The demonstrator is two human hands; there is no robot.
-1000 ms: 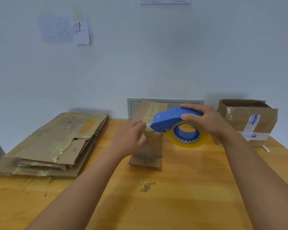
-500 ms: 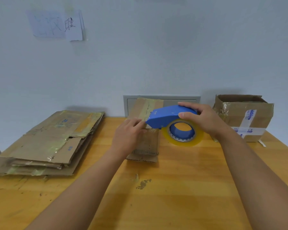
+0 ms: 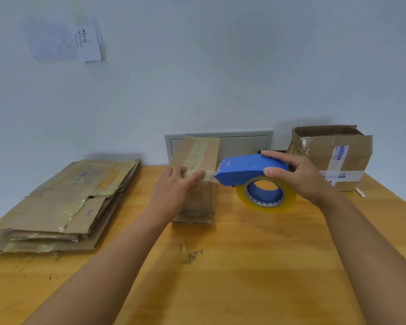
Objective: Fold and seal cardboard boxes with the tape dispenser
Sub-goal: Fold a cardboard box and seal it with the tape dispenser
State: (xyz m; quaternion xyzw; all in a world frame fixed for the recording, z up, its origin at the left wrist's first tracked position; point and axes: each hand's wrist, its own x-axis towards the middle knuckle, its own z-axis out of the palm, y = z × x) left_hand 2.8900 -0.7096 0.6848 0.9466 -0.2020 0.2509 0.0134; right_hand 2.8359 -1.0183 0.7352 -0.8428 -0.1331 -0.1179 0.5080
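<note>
While we run tape along the near top edge of the small cardboard box (image 3: 198, 174) standing in the middle of the desk (image 3: 244, 266), each of our hands has its own job. Our left hand (image 3: 176, 191) lies flat against the front upper edge of the box, fingers nearly straight and pointing right, pressing the tape end down so it sticks and steadying the box against the pull; it curls round nothing. Our right hand (image 3: 298, 177) grips the blue tape dispenser (image 3: 249, 171) from above and behind, thumb on the near side and fingers curled over the top, with the yellowish tape roll (image 3: 266, 194) hanging below the housing. We judge the dispenser is held with its nose touching the right top corner of the box so the strip can be drawn taut and cut there. The box thus sits between our hands, under the left one and just left of the right one, its top seam already covered by a lengthwise band of tape. To the left, well apart, a stack of flattened cardboard (image 3: 63, 202) waits, likely the supply of boxes to fold. At the far right of the desk an open-topped taped box (image 3: 333, 156) stands near the wall, probably set aside.
</note>
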